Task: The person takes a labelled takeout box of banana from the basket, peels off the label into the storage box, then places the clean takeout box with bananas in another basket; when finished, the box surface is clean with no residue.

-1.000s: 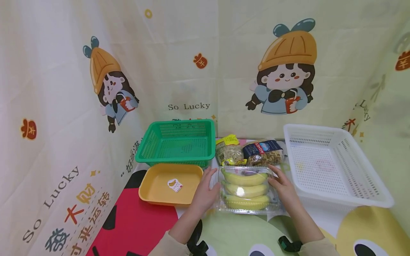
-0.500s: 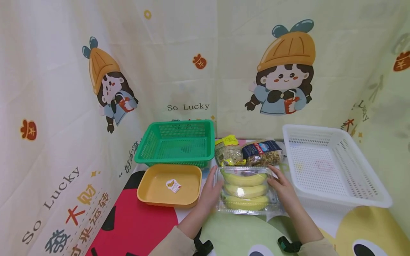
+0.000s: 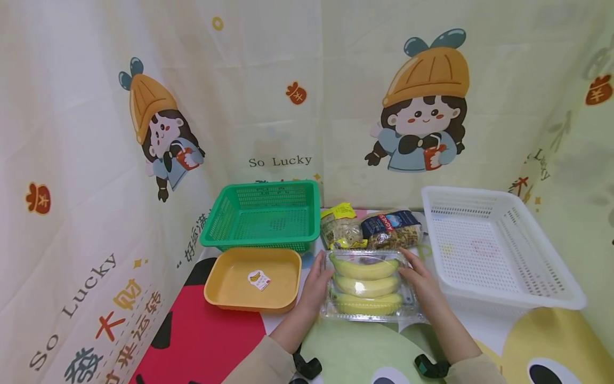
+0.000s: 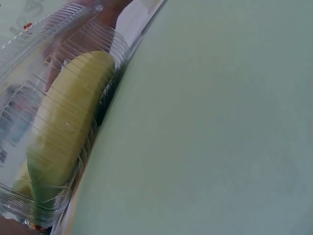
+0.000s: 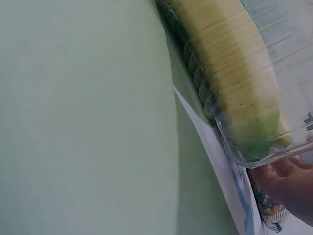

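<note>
A clear plastic clamshell box holding several bananas is between my two hands. My left hand grips its left side, the thumb at the lid's edge. On the opposite side my right hand holds the box, with the thumb over the edge. In the right wrist view, the fingers curl at the box's corner, below a banana. The left wrist view shows a banana through the ribbed plastic, and only a sliver of the left hand at the bottom corner.
Left of the box is a yellow tray with a banana label in it. Behind that tray stands a green basket. Two food bags, one yellow-topped and one blue-labelled, lie behind the box. A white basket is at the right.
My left hand has moved right, from beside the box to a grip on its left side. The right hand has stayed at the right side, and the box has hardly shifted.
</note>
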Available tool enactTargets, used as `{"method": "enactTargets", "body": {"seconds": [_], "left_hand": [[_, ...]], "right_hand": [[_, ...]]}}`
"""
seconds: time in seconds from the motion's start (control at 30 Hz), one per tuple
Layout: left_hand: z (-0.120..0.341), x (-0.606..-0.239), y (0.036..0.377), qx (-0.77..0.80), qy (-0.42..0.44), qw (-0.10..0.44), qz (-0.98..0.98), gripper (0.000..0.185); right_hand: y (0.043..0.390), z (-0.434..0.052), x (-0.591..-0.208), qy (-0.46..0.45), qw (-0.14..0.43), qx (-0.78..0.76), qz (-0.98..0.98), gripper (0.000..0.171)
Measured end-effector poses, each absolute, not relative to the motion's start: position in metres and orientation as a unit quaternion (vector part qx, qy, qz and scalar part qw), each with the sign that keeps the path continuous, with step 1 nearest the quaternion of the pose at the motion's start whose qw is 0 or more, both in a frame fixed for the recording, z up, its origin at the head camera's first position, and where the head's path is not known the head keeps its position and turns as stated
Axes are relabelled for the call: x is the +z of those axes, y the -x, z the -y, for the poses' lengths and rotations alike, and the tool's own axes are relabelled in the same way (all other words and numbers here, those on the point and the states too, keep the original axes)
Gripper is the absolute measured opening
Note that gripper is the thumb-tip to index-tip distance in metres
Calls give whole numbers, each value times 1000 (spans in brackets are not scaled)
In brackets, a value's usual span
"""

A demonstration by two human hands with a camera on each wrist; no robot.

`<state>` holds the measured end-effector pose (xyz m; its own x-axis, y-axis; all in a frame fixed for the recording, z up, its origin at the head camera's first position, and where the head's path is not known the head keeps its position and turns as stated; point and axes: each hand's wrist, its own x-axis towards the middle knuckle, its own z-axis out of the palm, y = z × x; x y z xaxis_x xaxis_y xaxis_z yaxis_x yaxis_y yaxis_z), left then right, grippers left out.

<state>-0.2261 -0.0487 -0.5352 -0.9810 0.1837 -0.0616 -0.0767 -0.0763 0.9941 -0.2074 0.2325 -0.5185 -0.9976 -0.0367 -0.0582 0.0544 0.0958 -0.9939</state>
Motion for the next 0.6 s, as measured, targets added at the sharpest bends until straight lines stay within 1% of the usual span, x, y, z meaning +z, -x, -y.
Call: {"method": "enactTargets", "body": {"seconds": [0.33,0.47,0.6], "left_hand": [[51,-527,227,712,-24,69,-699,66],[54,-513,227,712,-21,60,-699,64],[59,-495,227,720,-30,56,-691,67]], "right_hand": [[205,-226,-505,-23,21,-668,-744,58],[208,-221,-491,-46,8,-669,-742,55],[211,-216,-476,-75,-11,-646,-760,54]]}}
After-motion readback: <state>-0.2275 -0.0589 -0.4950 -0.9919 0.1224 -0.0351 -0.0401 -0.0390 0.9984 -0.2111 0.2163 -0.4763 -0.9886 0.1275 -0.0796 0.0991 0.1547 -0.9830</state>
